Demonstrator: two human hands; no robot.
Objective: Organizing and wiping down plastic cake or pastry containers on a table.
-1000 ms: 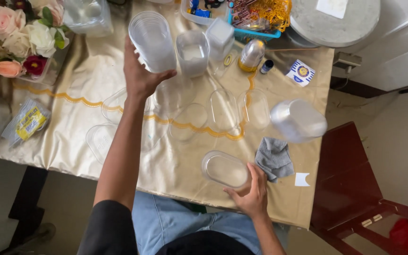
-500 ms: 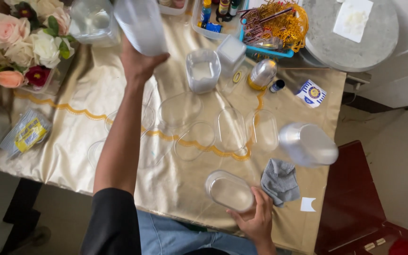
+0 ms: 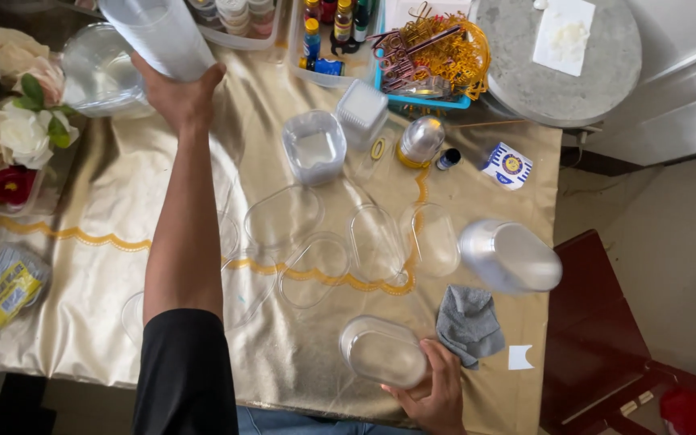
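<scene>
A gold cloth (image 3: 106,266) covers the table and serves as the landmark here. At its far edge stand two clear bins: one (image 3: 316,44) holds small bottles with coloured caps, and just right of it a blue-rimmed tray (image 3: 432,97) holds a tangle of gold and pink wire pieces. Near that tray, on the cloth, lies a small white square packet (image 3: 507,166) with a blue and yellow round emblem. Beside it sit a tiny dark bottle (image 3: 447,159) and a tipped clear dome with a yellow band (image 3: 419,142). At the cloth's left edge lies a clear bag (image 3: 6,290) with a yellow label. A small white tag (image 3: 519,357) lies at the right near corner, just beside a grey rag (image 3: 469,322). Flowers (image 3: 2,137) stand at the far left. On the grey round slab (image 3: 557,72) past the right far corner rests a white paper square (image 3: 564,36).

The left hand (image 3: 177,97) is raised over the cloth's far left part, fingers wrapped around the base of a tall clear container (image 3: 159,32), which it holds up off the cloth. The right hand (image 3: 432,395) is at the near edge, fingers curled around the rim of a clear oval lid (image 3: 384,352) that lies on the cloth. Several more clear lids (image 3: 316,270) lie flat across the middle.
</scene>
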